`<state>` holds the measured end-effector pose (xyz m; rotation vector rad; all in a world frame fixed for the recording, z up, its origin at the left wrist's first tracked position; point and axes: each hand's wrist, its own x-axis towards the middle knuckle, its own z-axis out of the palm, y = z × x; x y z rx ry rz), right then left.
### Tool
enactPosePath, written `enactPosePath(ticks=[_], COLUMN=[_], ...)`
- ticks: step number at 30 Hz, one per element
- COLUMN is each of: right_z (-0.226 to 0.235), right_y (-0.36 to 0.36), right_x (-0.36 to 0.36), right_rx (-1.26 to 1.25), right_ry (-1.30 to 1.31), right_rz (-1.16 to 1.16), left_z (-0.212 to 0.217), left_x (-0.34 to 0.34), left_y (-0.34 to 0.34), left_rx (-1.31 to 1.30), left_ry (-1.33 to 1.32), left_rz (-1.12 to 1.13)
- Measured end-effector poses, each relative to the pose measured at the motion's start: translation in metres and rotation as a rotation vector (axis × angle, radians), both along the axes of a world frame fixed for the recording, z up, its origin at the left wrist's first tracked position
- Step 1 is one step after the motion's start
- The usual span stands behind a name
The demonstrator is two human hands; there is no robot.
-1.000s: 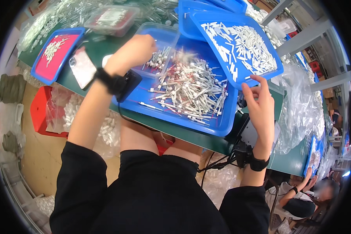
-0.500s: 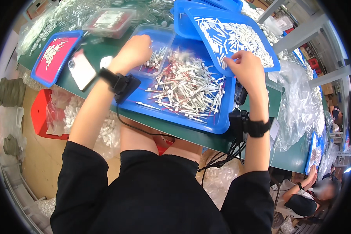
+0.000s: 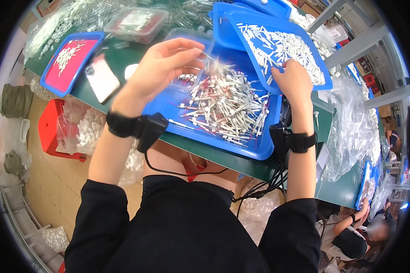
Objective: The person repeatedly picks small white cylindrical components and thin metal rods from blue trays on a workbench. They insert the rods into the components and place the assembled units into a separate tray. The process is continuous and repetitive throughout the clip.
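Observation:
My left hand [image 3: 171,66] is over the left part of a large blue tray [image 3: 205,143], its thumb and forefinger pinched at what looks like a thin pale stick; the other fingers are loose. Just beyond the fingertips a whitish patch is blurred. In that tray lies a heap of thin white sticks [image 3: 228,107] with some red among them. My right hand [image 3: 294,81] has curled fingers at the near edge of a tilted blue tray [image 3: 325,84] of short white tubes [image 3: 282,45]. What its fingertips hold, if anything, is hidden.
A clear plastic box [image 3: 205,41] stands partly behind my left hand. Leftward are a phone [image 3: 102,79], a pink-lined blue tray [image 3: 54,84] and a lidded clear box [image 3: 143,34]. Plastic bags [image 3: 346,136] lie at right. Another person's hands [image 3: 363,210] work at lower right.
My left hand has moved from over the clear box toward the heap, its fingers spreading. My right hand has turned, with its fingers curling in at the tilted tray. The view has shifted slightly.

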<state>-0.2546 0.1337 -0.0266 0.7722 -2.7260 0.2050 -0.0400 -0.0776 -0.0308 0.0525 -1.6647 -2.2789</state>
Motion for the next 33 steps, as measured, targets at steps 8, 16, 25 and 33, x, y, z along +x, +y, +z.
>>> enactPosePath(ticks=[8,16,25,33], right_z=[0.01,0.045,0.042,0.042], right_y=[-0.001,0.016,0.052,0.055], right_x=[0.0,0.03,0.126,0.132], right_rx=[0.16,-0.603,-0.939,-0.985], right_ry=[-0.028,-0.183,-0.914,-0.935], right_rz=[-0.062,0.306,0.701,0.619], left_z=[-0.007,-0.012,0.004,0.003], left_x=[0.01,0.009,0.02,0.017], left_y=[0.029,0.043,0.076,0.085], left_rx=[0.156,0.415,0.479,0.325], left_ry=[0.122,0.276,0.367,0.337], left_rz=[-0.086,-0.037,-0.011,0.026])
